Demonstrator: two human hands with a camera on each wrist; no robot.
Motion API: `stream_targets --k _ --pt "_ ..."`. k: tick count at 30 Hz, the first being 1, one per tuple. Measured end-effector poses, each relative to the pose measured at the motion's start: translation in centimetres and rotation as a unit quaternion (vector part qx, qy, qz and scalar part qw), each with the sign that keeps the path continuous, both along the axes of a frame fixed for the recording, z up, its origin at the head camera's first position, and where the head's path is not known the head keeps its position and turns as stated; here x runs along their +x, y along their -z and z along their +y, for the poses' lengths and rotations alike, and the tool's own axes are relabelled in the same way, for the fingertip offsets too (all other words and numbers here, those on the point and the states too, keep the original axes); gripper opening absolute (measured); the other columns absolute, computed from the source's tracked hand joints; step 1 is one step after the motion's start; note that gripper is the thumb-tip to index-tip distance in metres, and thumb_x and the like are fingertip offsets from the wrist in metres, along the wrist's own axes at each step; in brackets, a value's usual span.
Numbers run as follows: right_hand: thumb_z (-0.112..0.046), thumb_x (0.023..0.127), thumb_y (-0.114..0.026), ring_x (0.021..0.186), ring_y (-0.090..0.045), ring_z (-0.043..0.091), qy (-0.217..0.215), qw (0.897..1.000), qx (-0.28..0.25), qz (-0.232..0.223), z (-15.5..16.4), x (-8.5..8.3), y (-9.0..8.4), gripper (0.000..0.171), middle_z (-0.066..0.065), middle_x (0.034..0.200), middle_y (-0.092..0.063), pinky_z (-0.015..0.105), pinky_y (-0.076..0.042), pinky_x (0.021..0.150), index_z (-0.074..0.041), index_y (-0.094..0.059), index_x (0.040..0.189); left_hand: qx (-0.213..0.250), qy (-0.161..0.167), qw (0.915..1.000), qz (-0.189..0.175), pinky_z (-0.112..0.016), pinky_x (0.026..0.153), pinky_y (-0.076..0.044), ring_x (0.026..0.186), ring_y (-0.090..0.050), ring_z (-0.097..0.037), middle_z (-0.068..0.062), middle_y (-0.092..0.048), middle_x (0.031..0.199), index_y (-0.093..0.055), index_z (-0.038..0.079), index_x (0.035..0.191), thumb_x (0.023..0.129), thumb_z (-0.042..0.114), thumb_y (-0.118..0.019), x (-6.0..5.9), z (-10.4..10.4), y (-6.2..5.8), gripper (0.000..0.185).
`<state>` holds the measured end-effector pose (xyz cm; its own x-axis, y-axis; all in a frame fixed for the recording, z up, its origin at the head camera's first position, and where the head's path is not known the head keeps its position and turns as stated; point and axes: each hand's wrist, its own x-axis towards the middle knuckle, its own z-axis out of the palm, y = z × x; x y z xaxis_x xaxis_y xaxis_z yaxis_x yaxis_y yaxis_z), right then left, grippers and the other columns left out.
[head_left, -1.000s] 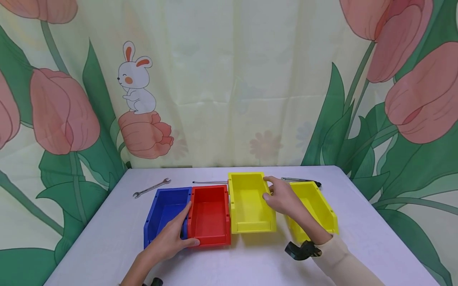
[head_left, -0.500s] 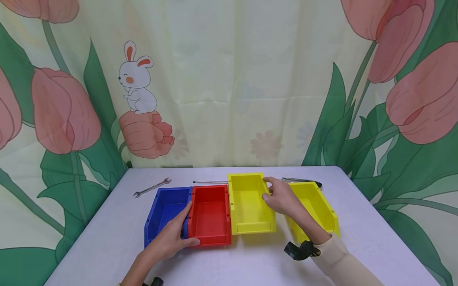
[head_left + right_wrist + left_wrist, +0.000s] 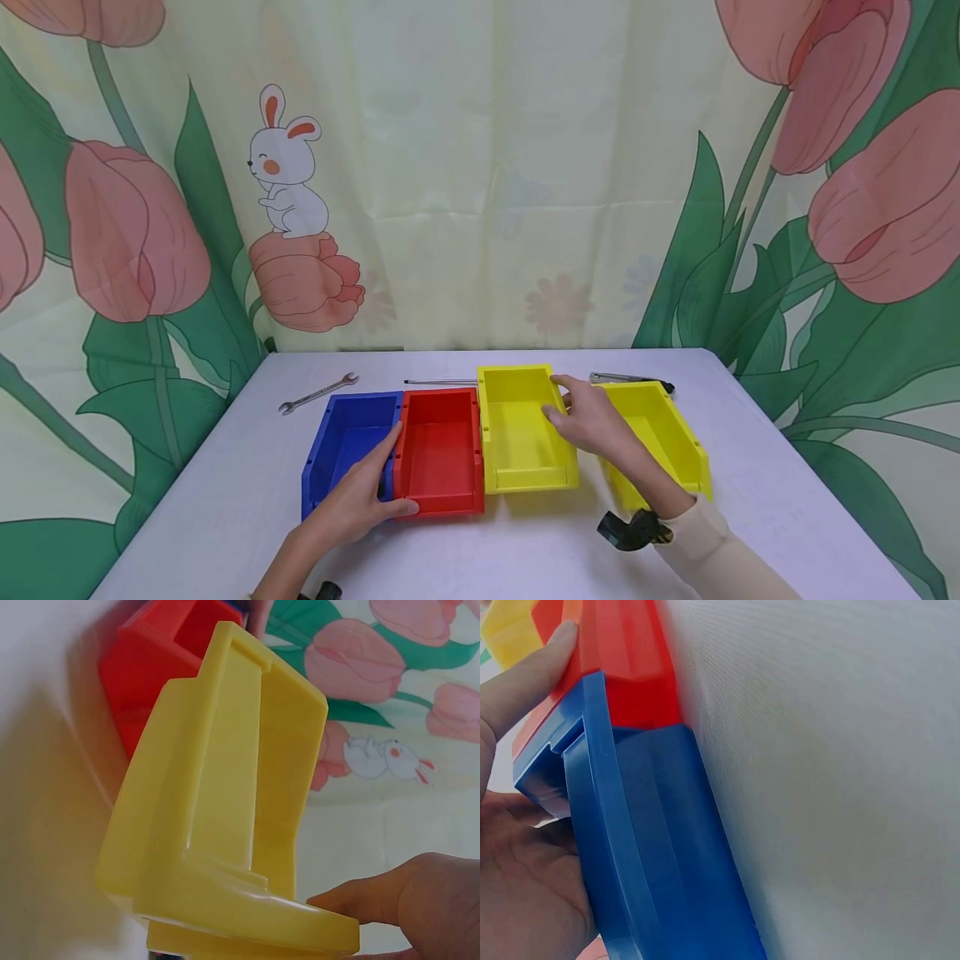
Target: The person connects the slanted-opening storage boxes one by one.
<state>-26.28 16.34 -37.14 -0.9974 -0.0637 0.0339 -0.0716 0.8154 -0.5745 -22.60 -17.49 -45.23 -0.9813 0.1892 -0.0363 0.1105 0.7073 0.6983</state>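
My left hand holds the red bin, thumb on its front edge, index finger along the wall where it meets the blue bin. In the left wrist view, the other fingers reach behind the blue bin's front lip. On the right, my right hand grips the side wall of a yellow bin, thumb over its rim and fingers outside. That bin sits against the red bin's right side, its front raised above the table with a shadow below. Every bin interior that shows holds nothing.
A second yellow bin stands angled at the right, partly behind the right forearm. Behind the bins lie an open-end wrench, a thin metal shaft and a dark-handled tool, partly hidden. A printed curtain hangs beyond the white table.
The right thumb has shifted slightly left over the yellow bin's rim, and that bin's far edge has dropped a little. My left hand and the other bins stay in place.
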Motion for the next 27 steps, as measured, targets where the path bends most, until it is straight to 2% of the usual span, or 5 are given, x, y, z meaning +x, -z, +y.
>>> stream_targets --k 9,14,20,24,27 --pt "-0.022 0.103 -0.066 0.126 -0.067 0.043 0.012 0.997 0.013 0.080 -0.5 0.1 -0.8 0.052 0.025 0.141 -0.067 0.057 -0.059 0.105 -0.001 -0.055 0.150 0.007 0.006 0.9999 0.003 -0.058 0.102 -0.060 0.157 -0.037 -0.049 -0.012 -0.033 0.175 -0.018 0.027 0.172 0.076 0.024 -0.096 0.0 -0.1 0.0 0.124" --pt "-0.019 0.103 -0.067 0.131 -0.066 0.039 -0.027 0.988 -0.072 0.136 -1.9 0.3 -1.2 0.045 0.019 0.144 -0.067 0.054 -0.058 0.109 -0.005 -0.061 0.146 0.007 0.004 1.0000 0.002 -0.058 0.102 -0.061 0.157 -0.037 -0.049 -0.012 -0.033 0.175 -0.019 0.027 0.172 0.076 0.023 -0.096 0.0 0.0 0.0 0.123" --pt "-0.016 0.103 -0.068 0.127 -0.071 0.034 -0.069 0.976 -0.201 0.044 -4.2 0.2 -0.3 0.047 0.015 0.141 -0.069 0.044 -0.064 0.100 -0.010 -0.059 0.149 0.007 0.007 0.9999 0.004 -0.058 0.104 -0.060 0.157 -0.036 -0.047 -0.011 -0.032 0.175 -0.018 0.027 0.172 0.077 0.023 -0.096 -0.1 0.0 0.1 0.122" --pt "-0.014 0.104 -0.066 0.132 -0.067 0.037 -0.068 0.956 -0.281 -0.044 -5.6 0.0 0.5 0.053 0.019 0.149 -0.063 0.046 -0.065 0.096 -0.010 -0.052 0.155 0.006 0.006 1.0000 0.002 -0.057 0.103 -0.060 0.157 -0.036 -0.048 -0.012 -0.032 0.175 -0.018 0.027 0.172 0.077 0.024 -0.096 -0.1 -0.1 0.1 0.123" --pt "-0.015 0.105 -0.065 0.136 -0.063 0.040 -0.067 0.945 -0.311 -0.075 -6.2 -0.2 1.1 0.056 0.023 0.154 -0.057 0.049 -0.066 0.094 -0.009 -0.048 0.158 0.010 0.005 0.9999 0.000 -0.058 0.104 -0.059 0.157 -0.036 -0.048 -0.012 -0.032 0.175 -0.018 0.027 0.172 0.077 0.023 -0.096 -0.1 -0.1 0.1 0.123"
